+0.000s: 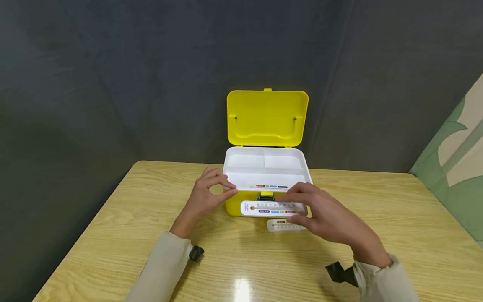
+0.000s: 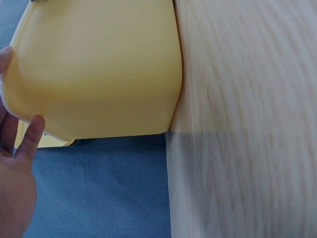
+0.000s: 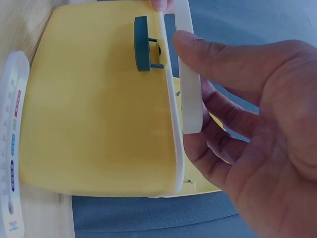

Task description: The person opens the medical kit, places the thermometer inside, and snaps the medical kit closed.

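Observation:
My left hand point(image 1: 205, 195) pinches the front rim of the white compartment tray point(image 1: 245, 161), left of middle. The tray sits in a yellow box point(image 1: 233, 206). My right hand point(image 1: 326, 209) grips a white strip thermometer point(image 1: 273, 208) by its right part, thumb on one side and fingers on the other, just in front of the box. In the right wrist view only a plain white side of it shows. A second thermometer point(image 1: 277, 228) is at the box's foot, partly behind my right thumb. Inside the tray's front compartment lies another thermometer point(image 1: 269, 186), partly hidden by the front wall.
The box's yellow lid point(image 1: 267, 115) stands raised at the back. A dark green latch point(image 3: 142, 43) hangs on the box front. Behind the wooden table point(image 1: 124, 218) hangs a dark curtain point(image 1: 158, 84); a leaf-patterned panel point(image 1: 453, 147) is at the right.

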`<state>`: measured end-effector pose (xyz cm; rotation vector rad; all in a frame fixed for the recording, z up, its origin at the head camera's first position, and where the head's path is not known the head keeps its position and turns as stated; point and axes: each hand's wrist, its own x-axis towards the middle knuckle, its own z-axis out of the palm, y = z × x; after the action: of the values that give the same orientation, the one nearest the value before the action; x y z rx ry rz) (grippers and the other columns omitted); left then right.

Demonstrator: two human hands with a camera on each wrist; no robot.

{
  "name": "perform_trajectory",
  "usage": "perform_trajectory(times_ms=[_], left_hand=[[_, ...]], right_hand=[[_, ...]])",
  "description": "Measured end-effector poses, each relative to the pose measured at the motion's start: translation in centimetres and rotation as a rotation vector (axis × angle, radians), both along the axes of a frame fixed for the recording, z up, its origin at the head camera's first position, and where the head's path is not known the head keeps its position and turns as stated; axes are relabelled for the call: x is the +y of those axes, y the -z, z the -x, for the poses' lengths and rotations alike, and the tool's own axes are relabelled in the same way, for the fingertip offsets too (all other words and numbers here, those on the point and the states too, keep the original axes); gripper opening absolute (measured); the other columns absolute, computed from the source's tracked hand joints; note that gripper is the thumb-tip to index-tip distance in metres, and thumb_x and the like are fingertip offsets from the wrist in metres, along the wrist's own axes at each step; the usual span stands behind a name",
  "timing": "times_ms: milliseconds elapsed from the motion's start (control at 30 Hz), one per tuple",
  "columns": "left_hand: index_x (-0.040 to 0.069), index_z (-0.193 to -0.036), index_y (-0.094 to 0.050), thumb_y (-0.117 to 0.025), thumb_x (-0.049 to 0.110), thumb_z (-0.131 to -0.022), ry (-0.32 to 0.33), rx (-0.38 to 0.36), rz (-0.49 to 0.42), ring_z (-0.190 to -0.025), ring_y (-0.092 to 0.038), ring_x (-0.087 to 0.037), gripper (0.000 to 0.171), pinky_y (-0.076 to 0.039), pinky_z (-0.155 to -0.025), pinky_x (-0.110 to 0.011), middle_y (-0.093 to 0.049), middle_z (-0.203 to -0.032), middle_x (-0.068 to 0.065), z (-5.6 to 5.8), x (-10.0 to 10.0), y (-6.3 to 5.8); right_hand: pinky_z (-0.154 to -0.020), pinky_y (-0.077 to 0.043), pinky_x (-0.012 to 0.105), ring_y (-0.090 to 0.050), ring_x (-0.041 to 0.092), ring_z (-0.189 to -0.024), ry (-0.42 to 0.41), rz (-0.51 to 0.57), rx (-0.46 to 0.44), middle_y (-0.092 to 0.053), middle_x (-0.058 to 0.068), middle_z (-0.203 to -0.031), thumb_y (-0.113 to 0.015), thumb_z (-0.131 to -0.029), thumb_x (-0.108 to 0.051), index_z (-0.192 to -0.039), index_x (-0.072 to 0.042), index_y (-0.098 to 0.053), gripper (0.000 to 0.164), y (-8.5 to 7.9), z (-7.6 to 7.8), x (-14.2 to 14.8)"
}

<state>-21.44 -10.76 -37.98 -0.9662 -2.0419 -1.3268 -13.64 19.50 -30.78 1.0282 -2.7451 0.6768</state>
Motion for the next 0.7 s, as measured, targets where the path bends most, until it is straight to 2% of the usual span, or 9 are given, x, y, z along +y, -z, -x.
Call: perform_trajectory(times_ms=[367,700], left_hand=[[0.008,-0.083,-0.079,-0.085,0.002,-0.075,-0.004,-0.008,0.005,-0.090,-0.051,-0.020,0.012,-0.043,-0.084,-0.029,-0.065,-0.080,-0.004,-0.13,0.15,-0.12],[0.008,-0.084,-0.079,-0.085,0.002,-0.075,-0.005,-0.026,0.010,-0.090,-0.050,-0.019,0.012,-0.043,-0.083,-0.029,-0.064,-0.081,-0.004,-0.46,0.29,-0.29]], right_hand=[[-0.082,-0.049,0.033,-0.055,0.013,-0.101,0.058,-0.034,-0.017,-0.063,-0.003,-0.114,-0.078,-0.086,-0.012,-0.125,-0.023,-0.070,0.041,-0.33,0.38,0.73],[-0.078,-0.049,0.033,-0.052,0.016,-0.097,0.082,-0.016,-0.031,-0.062,0.002,-0.118,-0.074,-0.089,-0.013,-0.131,-0.020,-0.066,0.044,-0.49,0.90,0.99]])
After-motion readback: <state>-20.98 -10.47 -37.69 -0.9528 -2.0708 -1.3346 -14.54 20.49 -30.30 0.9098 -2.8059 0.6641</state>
